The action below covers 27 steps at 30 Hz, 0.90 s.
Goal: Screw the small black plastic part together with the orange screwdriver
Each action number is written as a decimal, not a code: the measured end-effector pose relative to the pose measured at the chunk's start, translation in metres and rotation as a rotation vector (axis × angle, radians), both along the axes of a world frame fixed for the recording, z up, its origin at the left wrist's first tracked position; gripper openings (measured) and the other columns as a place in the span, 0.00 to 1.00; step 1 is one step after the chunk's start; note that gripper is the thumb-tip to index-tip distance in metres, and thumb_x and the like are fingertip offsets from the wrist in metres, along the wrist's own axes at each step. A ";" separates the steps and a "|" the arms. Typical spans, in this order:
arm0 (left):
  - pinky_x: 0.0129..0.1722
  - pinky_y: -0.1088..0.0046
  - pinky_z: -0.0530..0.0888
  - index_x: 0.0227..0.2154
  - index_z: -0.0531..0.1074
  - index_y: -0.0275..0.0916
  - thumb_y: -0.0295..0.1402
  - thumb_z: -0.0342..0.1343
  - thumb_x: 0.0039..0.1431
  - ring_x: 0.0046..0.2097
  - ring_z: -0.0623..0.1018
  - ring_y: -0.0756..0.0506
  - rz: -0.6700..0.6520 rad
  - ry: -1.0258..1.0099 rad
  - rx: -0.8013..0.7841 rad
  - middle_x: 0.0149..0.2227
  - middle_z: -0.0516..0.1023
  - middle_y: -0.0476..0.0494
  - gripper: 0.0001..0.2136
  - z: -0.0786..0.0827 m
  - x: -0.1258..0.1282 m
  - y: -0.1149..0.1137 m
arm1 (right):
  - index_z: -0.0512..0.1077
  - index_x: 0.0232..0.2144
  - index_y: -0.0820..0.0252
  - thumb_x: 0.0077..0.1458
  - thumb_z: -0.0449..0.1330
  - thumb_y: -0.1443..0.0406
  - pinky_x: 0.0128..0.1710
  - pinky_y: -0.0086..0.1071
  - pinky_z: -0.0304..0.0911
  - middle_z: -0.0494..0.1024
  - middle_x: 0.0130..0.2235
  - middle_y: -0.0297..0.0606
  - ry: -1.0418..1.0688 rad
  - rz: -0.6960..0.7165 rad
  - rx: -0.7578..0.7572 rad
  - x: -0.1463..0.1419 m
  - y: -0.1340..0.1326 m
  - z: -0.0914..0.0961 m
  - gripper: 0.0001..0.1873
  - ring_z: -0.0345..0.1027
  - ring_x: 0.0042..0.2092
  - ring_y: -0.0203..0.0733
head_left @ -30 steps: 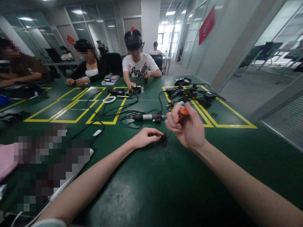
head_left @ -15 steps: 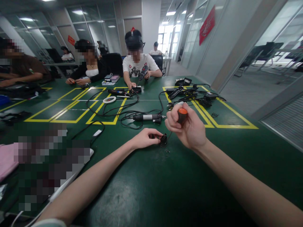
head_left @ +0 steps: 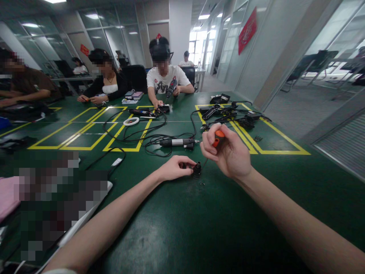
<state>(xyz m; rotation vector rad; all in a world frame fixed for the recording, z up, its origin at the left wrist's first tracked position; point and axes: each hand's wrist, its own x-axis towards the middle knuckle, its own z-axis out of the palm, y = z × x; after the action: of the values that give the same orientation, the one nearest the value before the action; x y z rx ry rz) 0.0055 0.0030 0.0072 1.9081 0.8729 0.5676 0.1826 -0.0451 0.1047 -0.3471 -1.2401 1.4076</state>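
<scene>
My left hand [head_left: 176, 168] rests on the green table, its thumb and fingers closed on a small black round part with a short upright neck [head_left: 197, 170]. In my right hand [head_left: 228, 152] is a screwdriver [head_left: 219, 138] with an orange and dark handle, the fingers wrapped round it. Its thin shaft slants down and left toward the black part; whether the tip touches is too small to tell. A few tiny metal pieces, perhaps screws [head_left: 202, 184], lie just in front of the part.
Beyond my hands lies a grey and black corded tool [head_left: 176, 142] with looping cable. Black tools and cords [head_left: 222, 112] fill a yellow-taped area at the back right. A white ring [head_left: 131, 121] lies farther left. Across the table a person [head_left: 168, 80] holds a drill [head_left: 171, 88].
The screwdriver handle has turned and tilted a little in my right hand, showing more orange. My left hand and the black part stay in place.
</scene>
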 end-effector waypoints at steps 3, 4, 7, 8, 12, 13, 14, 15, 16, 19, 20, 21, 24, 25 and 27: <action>0.32 0.77 0.66 0.44 0.84 0.32 0.30 0.62 0.53 0.30 0.69 0.51 0.008 0.004 -0.004 0.33 0.80 0.46 0.16 0.001 0.000 -0.001 | 0.66 0.22 0.58 0.64 0.61 0.51 0.17 0.25 0.38 0.54 0.18 0.25 0.007 0.028 -0.022 0.001 0.000 -0.001 0.23 0.40 0.20 0.30; 0.32 0.77 0.66 0.44 0.84 0.32 0.30 0.62 0.53 0.30 0.69 0.51 0.011 0.005 -0.006 0.33 0.80 0.47 0.16 0.001 0.001 -0.002 | 0.66 0.22 0.58 0.64 0.60 0.50 0.17 0.25 0.37 0.53 0.18 0.25 0.012 0.035 -0.024 0.000 -0.001 -0.001 0.24 0.38 0.20 0.30; 0.32 0.78 0.66 0.45 0.84 0.32 0.30 0.62 0.52 0.30 0.69 0.52 0.018 0.004 -0.019 0.32 0.80 0.47 0.16 0.002 0.001 -0.002 | 0.65 0.26 0.56 0.63 0.60 0.49 0.18 0.25 0.37 0.51 0.17 0.22 0.030 0.028 -0.019 -0.001 -0.003 -0.003 0.21 0.36 0.19 0.29; 0.32 0.78 0.66 0.45 0.84 0.32 0.30 0.63 0.52 0.30 0.69 0.52 0.020 0.004 -0.023 0.32 0.80 0.47 0.16 0.002 0.001 -0.003 | 0.65 0.28 0.55 0.62 0.61 0.50 0.18 0.25 0.38 0.52 0.17 0.22 0.031 0.020 -0.020 -0.001 -0.004 -0.004 0.19 0.36 0.19 0.29; 0.32 0.77 0.67 0.45 0.84 0.32 0.30 0.62 0.52 0.30 0.70 0.51 0.022 0.002 -0.019 0.33 0.80 0.47 0.17 0.002 0.002 -0.002 | 0.64 0.30 0.54 0.62 0.62 0.56 0.19 0.25 0.40 0.60 0.20 0.23 0.017 -0.019 -0.003 0.000 -0.003 -0.002 0.14 0.42 0.19 0.30; 0.32 0.77 0.67 0.44 0.84 0.32 0.30 0.62 0.52 0.30 0.70 0.51 0.020 0.001 -0.016 0.33 0.80 0.46 0.17 0.001 0.002 -0.002 | 0.64 0.30 0.55 0.62 0.62 0.56 0.18 0.25 0.42 0.63 0.21 0.25 0.014 -0.032 0.013 0.001 -0.002 -0.002 0.14 0.46 0.19 0.30; 0.32 0.77 0.67 0.44 0.84 0.32 0.30 0.62 0.52 0.31 0.71 0.51 0.016 0.001 -0.012 0.33 0.81 0.46 0.17 0.001 0.002 -0.002 | 0.65 0.29 0.55 0.63 0.62 0.56 0.18 0.25 0.44 0.65 0.22 0.26 0.010 -0.045 0.029 0.002 -0.001 -0.001 0.14 0.49 0.19 0.30; 0.33 0.77 0.67 0.44 0.84 0.31 0.30 0.62 0.52 0.31 0.71 0.51 0.013 0.000 -0.008 0.33 0.81 0.46 0.16 0.001 0.001 -0.002 | 0.66 0.29 0.56 0.63 0.61 0.56 0.19 0.26 0.46 0.66 0.23 0.28 0.006 -0.052 0.042 0.003 0.000 0.000 0.15 0.52 0.20 0.31; 0.33 0.77 0.67 0.44 0.84 0.31 0.30 0.62 0.53 0.32 0.71 0.50 0.011 0.000 -0.005 0.33 0.81 0.45 0.16 0.002 0.001 -0.002 | 0.67 0.28 0.57 0.64 0.61 0.56 0.19 0.26 0.47 0.67 0.23 0.28 0.003 -0.053 0.050 0.003 0.001 0.000 0.16 0.53 0.20 0.31; 0.33 0.77 0.67 0.44 0.84 0.32 0.31 0.62 0.52 0.32 0.72 0.50 0.015 0.005 -0.001 0.34 0.81 0.46 0.16 0.002 0.001 -0.003 | 0.67 0.25 0.58 0.64 0.61 0.54 0.19 0.26 0.45 0.62 0.22 0.28 0.013 -0.032 0.026 0.003 0.001 0.001 0.19 0.50 0.21 0.30; 0.33 0.77 0.67 0.44 0.84 0.32 0.31 0.62 0.52 0.32 0.71 0.50 0.018 0.007 -0.003 0.34 0.81 0.46 0.16 0.002 0.001 -0.003 | 0.66 0.25 0.58 0.64 0.61 0.53 0.19 0.26 0.43 0.59 0.21 0.27 0.018 -0.017 0.013 0.003 0.001 0.000 0.20 0.48 0.21 0.30; 0.33 0.78 0.67 0.45 0.84 0.32 0.31 0.62 0.52 0.32 0.71 0.51 0.021 0.009 -0.006 0.34 0.81 0.46 0.17 0.003 0.001 -0.003 | 0.66 0.24 0.58 0.64 0.61 0.52 0.19 0.26 0.40 0.57 0.20 0.26 0.023 -0.001 0.003 0.002 0.000 0.000 0.21 0.45 0.21 0.30; 0.32 0.78 0.66 0.45 0.84 0.32 0.30 0.62 0.52 0.30 0.69 0.52 0.023 0.002 -0.015 0.33 0.81 0.46 0.17 0.003 0.001 -0.003 | 0.65 0.26 0.57 0.64 0.61 0.50 0.18 0.25 0.36 0.54 0.19 0.24 0.041 0.029 -0.009 0.001 -0.003 -0.002 0.21 0.38 0.20 0.30; 0.32 0.78 0.66 0.45 0.84 0.31 0.30 0.62 0.52 0.30 0.69 0.52 0.023 -0.001 -0.015 0.33 0.80 0.46 0.17 0.003 0.001 -0.003 | 0.65 0.28 0.56 0.64 0.61 0.51 0.18 0.25 0.36 0.54 0.19 0.23 0.044 0.030 -0.010 0.000 -0.004 -0.002 0.19 0.37 0.20 0.30; 0.31 0.78 0.66 0.45 0.84 0.32 0.30 0.62 0.52 0.30 0.68 0.52 0.023 0.002 -0.013 0.33 0.81 0.47 0.17 0.003 0.002 -0.003 | 0.65 0.30 0.55 0.63 0.62 0.53 0.19 0.25 0.36 0.55 0.19 0.22 0.041 0.020 -0.013 0.000 -0.005 -0.002 0.16 0.36 0.20 0.30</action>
<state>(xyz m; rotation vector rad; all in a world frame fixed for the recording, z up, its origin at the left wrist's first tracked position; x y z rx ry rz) 0.0071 -0.0005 0.0099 1.8893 0.8994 0.5723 0.1822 -0.0506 0.1029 -0.3138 -1.2043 1.4333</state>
